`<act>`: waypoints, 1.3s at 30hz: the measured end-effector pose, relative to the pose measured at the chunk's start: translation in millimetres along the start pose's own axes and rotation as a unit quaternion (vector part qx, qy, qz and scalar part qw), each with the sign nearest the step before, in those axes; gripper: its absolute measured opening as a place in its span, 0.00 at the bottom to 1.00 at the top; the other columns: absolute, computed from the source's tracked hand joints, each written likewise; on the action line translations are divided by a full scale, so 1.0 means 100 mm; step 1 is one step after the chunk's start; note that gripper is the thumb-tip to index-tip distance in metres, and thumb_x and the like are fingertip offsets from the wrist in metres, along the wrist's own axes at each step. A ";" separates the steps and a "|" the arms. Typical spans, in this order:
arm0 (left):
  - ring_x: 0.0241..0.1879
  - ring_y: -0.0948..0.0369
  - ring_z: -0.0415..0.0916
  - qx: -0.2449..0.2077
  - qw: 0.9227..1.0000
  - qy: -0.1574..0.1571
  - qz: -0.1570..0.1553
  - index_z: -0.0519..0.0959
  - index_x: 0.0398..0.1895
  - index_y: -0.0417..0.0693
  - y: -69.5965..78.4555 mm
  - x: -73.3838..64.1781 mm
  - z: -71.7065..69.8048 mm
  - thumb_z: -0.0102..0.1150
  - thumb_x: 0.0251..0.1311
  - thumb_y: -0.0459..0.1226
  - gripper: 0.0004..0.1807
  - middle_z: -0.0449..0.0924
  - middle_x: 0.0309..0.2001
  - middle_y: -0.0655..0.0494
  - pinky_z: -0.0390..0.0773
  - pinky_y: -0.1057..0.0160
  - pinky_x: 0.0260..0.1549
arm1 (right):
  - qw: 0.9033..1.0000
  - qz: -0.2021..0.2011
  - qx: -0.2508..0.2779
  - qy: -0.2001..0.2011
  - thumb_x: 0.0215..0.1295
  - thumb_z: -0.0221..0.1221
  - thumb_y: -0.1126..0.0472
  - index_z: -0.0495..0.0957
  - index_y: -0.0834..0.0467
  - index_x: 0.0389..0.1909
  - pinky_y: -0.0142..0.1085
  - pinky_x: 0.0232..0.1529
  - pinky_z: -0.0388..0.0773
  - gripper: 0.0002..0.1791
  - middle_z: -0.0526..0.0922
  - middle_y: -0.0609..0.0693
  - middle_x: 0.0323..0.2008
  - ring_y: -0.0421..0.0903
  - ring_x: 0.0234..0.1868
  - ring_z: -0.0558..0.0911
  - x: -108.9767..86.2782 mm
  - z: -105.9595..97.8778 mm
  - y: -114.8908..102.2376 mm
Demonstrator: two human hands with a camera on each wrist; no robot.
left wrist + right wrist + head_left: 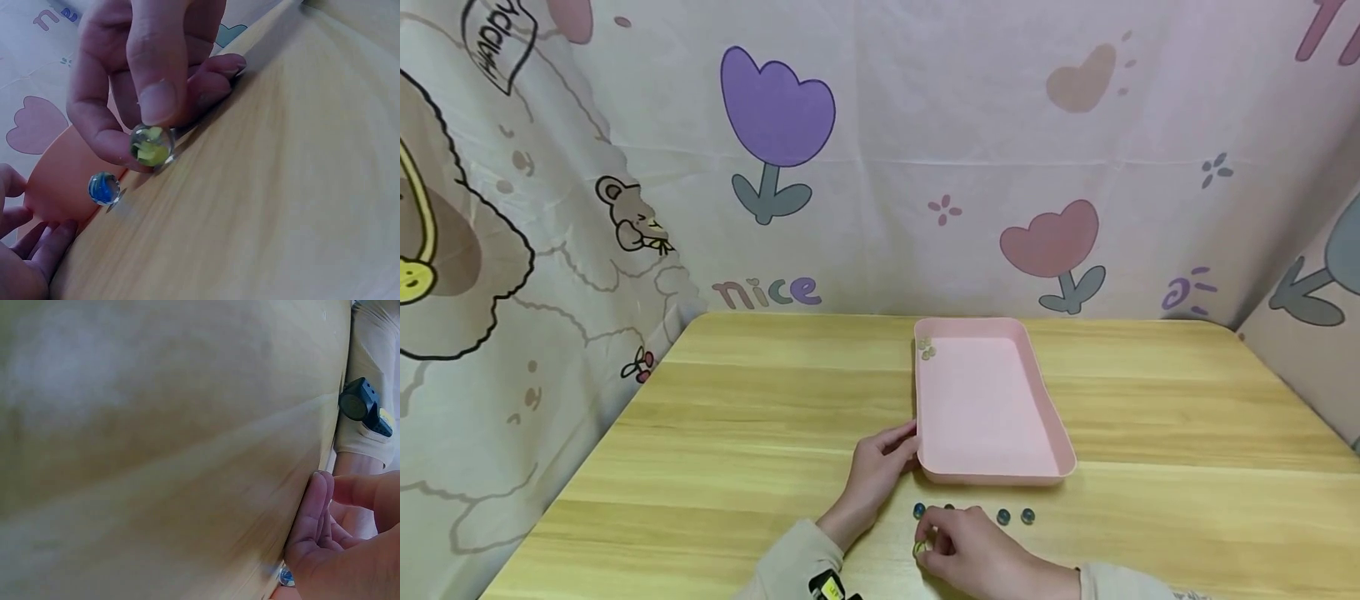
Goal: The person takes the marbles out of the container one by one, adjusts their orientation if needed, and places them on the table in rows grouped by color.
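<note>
Right hand (972,543) pinching yellow marble (152,150) — left hand (874,473), fingers loose, touching pink tray (981,404).

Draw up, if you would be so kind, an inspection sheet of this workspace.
Surface: light wood-grain tabletop.
Job's things: pink tray, yellowish marbles in its far left corner; blue marbles in a row on the tabletop before it, partly hidden.
Clutter: nothing seen.
Grips: left hand touches the tray's left side; right hand pinches a clear marble with yellow inside.
Cables: nothing seen.
Surroundings: tulip-printed cloth behind the tabletop; dark device on the left sleeve.
</note>
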State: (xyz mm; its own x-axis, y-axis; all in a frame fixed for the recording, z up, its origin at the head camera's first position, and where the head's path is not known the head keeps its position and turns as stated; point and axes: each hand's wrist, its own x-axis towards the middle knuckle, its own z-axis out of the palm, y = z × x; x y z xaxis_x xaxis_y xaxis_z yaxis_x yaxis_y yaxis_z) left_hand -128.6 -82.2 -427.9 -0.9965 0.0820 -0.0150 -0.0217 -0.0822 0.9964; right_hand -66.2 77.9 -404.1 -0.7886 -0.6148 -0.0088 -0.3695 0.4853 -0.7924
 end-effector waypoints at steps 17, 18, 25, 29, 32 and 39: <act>0.46 0.54 0.79 -0.007 1.000 -0.001 0.002 0.74 0.58 0.31 -0.02 -0.01 0.01 0.57 0.66 0.33 0.20 0.75 0.56 0.37 0.82 0.63 0.45 | 1.000 -0.004 0.004 -0.005 0.61 0.64 0.61 0.77 0.54 0.34 0.24 0.21 0.68 0.04 0.70 0.33 0.17 0.29 0.19 0.68 -0.02 -0.01 0.00; 0.46 0.54 0.79 -0.005 1.000 -0.001 0.001 0.75 0.58 0.31 -0.02 -0.01 0.01 0.57 0.66 0.33 0.20 0.75 0.56 0.37 0.82 0.63 0.45 | 1.000 -0.007 0.003 -0.005 0.61 0.64 0.61 0.78 0.54 0.34 0.24 0.21 0.69 0.05 0.70 0.32 0.17 0.29 0.19 0.68 -0.02 -0.01 0.01; 0.47 0.54 0.79 -0.002 1.000 0.001 0.002 0.75 0.58 0.32 -0.01 0.01 0.02 0.58 0.65 0.34 0.20 0.76 0.56 0.38 0.82 0.63 0.45 | 1.000 -0.004 -0.002 -0.009 0.60 0.64 0.62 0.78 0.54 0.35 0.24 0.22 0.69 0.05 0.71 0.32 0.18 0.29 0.19 0.69 -0.03 -0.03 0.00; 0.47 0.54 0.79 -0.002 1.000 -0.001 0.004 0.75 0.58 0.32 -0.01 0.00 0.01 0.58 0.65 0.34 0.20 0.76 0.56 0.38 0.82 0.64 0.45 | 1.000 -0.001 0.005 -0.011 0.60 0.64 0.62 0.78 0.54 0.35 0.24 0.22 0.69 0.05 0.71 0.32 0.18 0.29 0.19 0.69 -0.03 -0.03 -0.01; 0.47 0.53 0.79 -0.002 1.000 -0.001 0.005 0.75 0.58 0.31 -0.01 0.00 0.01 0.57 0.65 0.33 0.20 0.76 0.56 0.38 0.82 0.64 0.45 | 1.000 -0.004 0.006 -0.009 0.60 0.65 0.62 0.78 0.54 0.35 0.24 0.22 0.69 0.05 0.71 0.32 0.18 0.29 0.19 0.69 -0.03 -0.03 0.00; 0.47 0.54 0.79 -0.004 1.000 -0.001 0.002 0.75 0.58 0.31 -0.03 0.01 0.00 0.57 0.65 0.33 0.20 0.75 0.56 0.37 0.82 0.63 0.45 | 1.000 -0.007 0.003 -0.005 0.60 0.65 0.63 0.79 0.54 0.36 0.24 0.22 0.69 0.06 0.71 0.32 0.18 0.29 0.20 0.69 -0.03 -0.03 0.01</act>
State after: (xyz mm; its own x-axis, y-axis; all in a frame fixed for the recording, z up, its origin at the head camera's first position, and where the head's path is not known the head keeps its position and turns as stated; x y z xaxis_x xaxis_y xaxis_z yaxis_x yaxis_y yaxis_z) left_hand -129.9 -81.6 -431.0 -0.9964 0.0840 -0.0104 -0.0181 -0.0910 0.9957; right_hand -65.8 81.9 -402.9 -0.7783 -0.6279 -0.0049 -0.3767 0.4731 -0.7964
